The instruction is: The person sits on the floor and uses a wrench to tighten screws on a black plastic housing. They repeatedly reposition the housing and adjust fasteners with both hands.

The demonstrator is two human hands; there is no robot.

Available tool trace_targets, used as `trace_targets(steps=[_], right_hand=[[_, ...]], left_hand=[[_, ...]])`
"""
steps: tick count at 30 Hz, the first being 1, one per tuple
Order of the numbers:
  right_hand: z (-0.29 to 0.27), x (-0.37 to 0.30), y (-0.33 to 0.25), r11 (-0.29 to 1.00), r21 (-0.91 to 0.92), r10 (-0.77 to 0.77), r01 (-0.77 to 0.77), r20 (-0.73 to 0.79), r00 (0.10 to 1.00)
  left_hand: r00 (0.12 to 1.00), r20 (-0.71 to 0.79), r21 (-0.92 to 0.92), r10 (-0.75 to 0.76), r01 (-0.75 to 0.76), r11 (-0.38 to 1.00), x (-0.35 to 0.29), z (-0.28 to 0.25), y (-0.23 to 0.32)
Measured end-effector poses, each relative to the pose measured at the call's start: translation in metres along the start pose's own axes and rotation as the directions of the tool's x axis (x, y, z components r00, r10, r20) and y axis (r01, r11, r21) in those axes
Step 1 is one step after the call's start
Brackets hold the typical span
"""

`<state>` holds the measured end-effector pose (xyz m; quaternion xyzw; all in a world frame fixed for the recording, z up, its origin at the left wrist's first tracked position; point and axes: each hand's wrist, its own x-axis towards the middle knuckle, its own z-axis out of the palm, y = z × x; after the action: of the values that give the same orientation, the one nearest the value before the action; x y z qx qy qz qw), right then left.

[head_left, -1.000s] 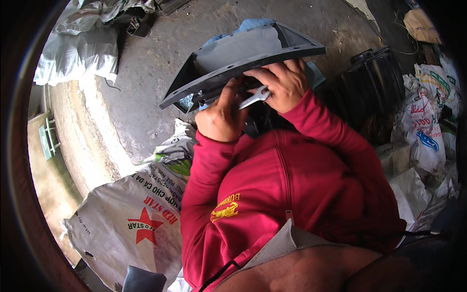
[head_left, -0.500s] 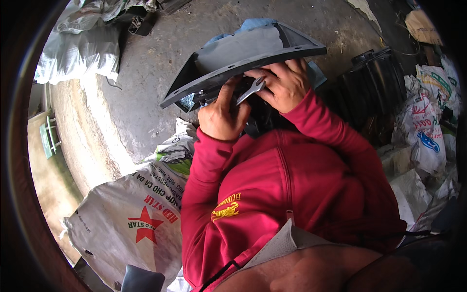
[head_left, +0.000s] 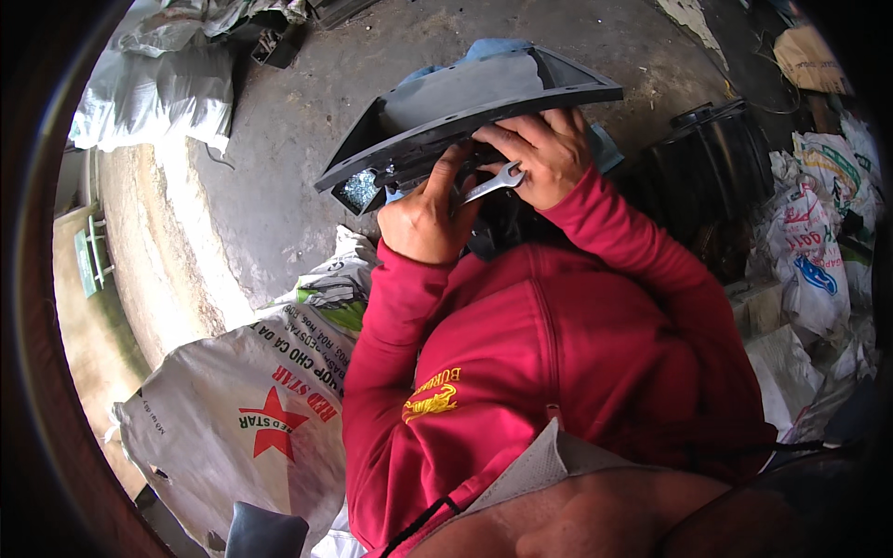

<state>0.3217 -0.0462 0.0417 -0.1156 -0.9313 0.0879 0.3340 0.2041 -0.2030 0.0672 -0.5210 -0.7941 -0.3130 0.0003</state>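
The bare grey concrete floor (head_left: 279, 177) takes up most of the view. White woven plastic sacks (head_left: 233, 418) lie heaped at the lower left, more printed sacks (head_left: 809, 242) at the right, and a dark round drum-like container (head_left: 716, 167) stands just beyond the right arm. That clutter crowds both flanks, so the only open room for swinging anything looks to lie ahead, over the floor.

The long dark grey moulded plastic panel (head_left: 465, 98) is held up in front of the chest, tilted, its lower edge toward the person. It looks light for its size and fairly stiff, though a thin shell of this sort would probably flex or crack if twisted hard. The thick rim along the near edge seems the safest place to hold; the long ends stick out and could catch on the drum or sacks.

The left hand (head_left: 423, 219) is closed against the panel's underside, thumb raised along the edge; whether it holds anything smaller cannot be told. The right hand (head_left: 544, 153) is curled over the rim, fingers clamped on a small bright steel open-ended spanner (head_left: 491, 181), which is hard, smooth and likely to slip in a loose hold.
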Motion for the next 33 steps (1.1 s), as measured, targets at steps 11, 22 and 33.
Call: trace_targets(steps=[11, 22, 33], right_hand=[[0.003, 0.001, 0.0, 1.0, 0.021, 0.018, -0.017, -0.031, 0.999], [0.003, 0.0, -0.002, 0.999, 0.028, 0.041, -0.04, -0.04, 0.998], [0.004, 0.0, -0.003, 0.999, 0.022, 0.032, -0.031, -0.037, 0.999]], left_hand=[[0.999, 0.041, 0.009, 0.014, -0.014, 1.0, 0.003, -0.001, -0.004], [1.0, -0.005, -0.072, 0.007, -0.008, 0.997, 0.003, 0.003, -0.004], [0.995, 0.096, 0.052, -0.028, 0.023, 0.998, 0.005, -0.008, 0.0]])
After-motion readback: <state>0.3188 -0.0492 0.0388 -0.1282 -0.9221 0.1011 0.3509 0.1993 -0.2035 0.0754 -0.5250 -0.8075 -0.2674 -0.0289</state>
